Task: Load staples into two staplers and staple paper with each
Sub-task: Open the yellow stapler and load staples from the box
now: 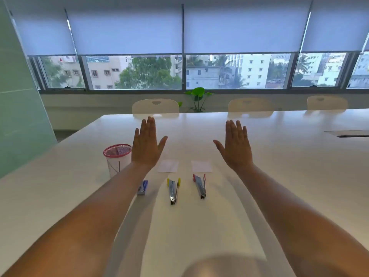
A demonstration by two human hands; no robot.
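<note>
While both arms stretch forward over the white table, the left hand and the right hand are held up flat, fingers straight and together, thumbs out, grasping nothing. Below and between them two small paper slips lie side by side on the table. Nearer the person, the yellow-tipped stapler and the red-tipped stapler lie side by side, apart from each other. A blue staple box sits just beside the left forearm, and a pink mesh cup stands further left.
</note>
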